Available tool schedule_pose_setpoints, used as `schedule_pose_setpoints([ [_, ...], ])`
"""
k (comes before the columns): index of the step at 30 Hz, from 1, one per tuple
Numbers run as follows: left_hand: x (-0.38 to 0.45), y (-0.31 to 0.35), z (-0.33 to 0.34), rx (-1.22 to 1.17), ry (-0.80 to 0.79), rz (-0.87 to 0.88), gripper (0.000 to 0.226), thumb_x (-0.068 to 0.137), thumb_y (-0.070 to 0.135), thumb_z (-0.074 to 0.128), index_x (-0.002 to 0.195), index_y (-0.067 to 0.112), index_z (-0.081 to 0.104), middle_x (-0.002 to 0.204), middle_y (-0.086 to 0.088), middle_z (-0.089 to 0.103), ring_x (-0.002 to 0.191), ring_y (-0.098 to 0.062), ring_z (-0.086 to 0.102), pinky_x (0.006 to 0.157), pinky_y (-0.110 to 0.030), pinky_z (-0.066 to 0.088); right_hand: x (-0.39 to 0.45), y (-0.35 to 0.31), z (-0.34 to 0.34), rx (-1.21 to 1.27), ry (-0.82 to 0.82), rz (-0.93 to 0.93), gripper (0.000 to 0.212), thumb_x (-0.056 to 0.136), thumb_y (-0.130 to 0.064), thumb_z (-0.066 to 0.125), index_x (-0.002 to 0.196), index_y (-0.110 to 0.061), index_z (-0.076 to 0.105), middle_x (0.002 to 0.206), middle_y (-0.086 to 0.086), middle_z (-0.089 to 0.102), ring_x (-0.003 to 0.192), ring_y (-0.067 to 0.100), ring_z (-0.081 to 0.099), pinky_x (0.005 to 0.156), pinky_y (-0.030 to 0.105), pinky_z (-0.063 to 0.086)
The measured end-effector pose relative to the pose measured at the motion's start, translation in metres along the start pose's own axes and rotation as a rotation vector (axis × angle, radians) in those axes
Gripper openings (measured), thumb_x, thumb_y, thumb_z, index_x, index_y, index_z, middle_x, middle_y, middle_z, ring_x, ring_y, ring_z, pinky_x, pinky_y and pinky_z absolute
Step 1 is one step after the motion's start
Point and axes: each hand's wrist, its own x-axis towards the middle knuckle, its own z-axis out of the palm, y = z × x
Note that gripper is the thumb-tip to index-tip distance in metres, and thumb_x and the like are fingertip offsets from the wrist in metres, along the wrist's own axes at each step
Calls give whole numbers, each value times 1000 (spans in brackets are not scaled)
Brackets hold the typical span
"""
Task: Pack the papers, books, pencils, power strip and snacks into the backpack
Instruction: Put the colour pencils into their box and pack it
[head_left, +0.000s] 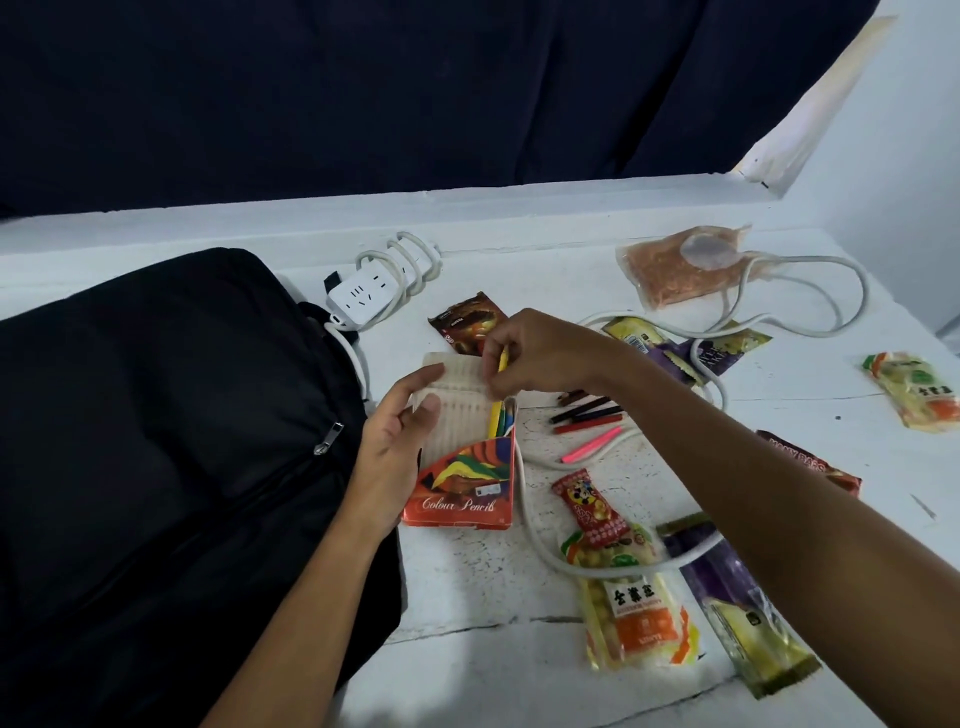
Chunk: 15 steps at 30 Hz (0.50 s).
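Right now I see the left hand (397, 441) holding the colour pencil box (465, 457) by its left edge, thumb laid over the pale ribbed tray, fingers curled behind it. My landmark is that box. At its upper right corner the right hand (535, 358) pinches a yellow pencil (500, 387), which stands nearly upright with its lower part down in the tray beside a few other coloured pencils.

The box is orange-red with a bright swirl print and the words "Colour Pencils" on its lower sleeve; the tray above is mostly bare grooves. It is tilted up off the white table (467, 597), its lower edge near the surface.

Left of the box, touching the left wrist, lies the black backpack (156, 441), zipped as far as I can tell. Just right of the box, loose pencils (589, 418) lie on the table: dark ones, a red one, a pink one. Beyond the box's top sits the white power strip (361, 296), and its cord (545, 551) runs past the box's right side. Snack packets (634, 613) lie below and right of the box; a brown one (467, 319) sits just behind it.

Both forearms come in from the lower edge, the right crossing over the snacks, wrist bent down toward the box.
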Motion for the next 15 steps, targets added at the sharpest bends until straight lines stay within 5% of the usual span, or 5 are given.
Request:
schedule_pose_setpoints([
  [3, 0, 1, 1, -42, 22, 12, 40, 86, 27, 50, 122, 9, 55, 94, 15, 74, 88, -7, 70, 73, -24, 58, -2, 0, 11, -40, 23, 25, 40, 71, -17, 83, 101, -14, 56, 74, -10, 48, 60, 7, 46, 50, 21, 33],
  [6, 1, -2, -2, -43, 48, 14, 31, 91, 36, 58, 117, 18, 61, 101, 8, 74, 95, -17, 69, 83, -37, 57, -7, 3, 21, -71, 30, 4, 59, 66, -21, 87, 108, -20, 47, 73, -6, 48, 63, 11, 48, 56, 27, 36],
  [10, 2, -5, -5, -45, 58, 0, 59, 70, 62, 75, 115, 25, 64, 104, 6, 73, 97, -21, 68, 80, -38, 58, -9, 7, 18, 42, 92, 4, 54, 72, -25, 84, 109, -15, 46, 72, -5, 49, 60, 8, 47, 53, 25, 33],
  [15, 3, -3, -3, -85, 49, -3, 71, 58, 69, 78, 112, 25, 63, 99, 7, 73, 92, -17, 70, 73, -31, 60, -13, 15, 21, 69, 41, 64, 52, 72, -25, 84, 105, -15, 45, 74, -2, 51, 59, 12, 48, 52, 28, 39],
])
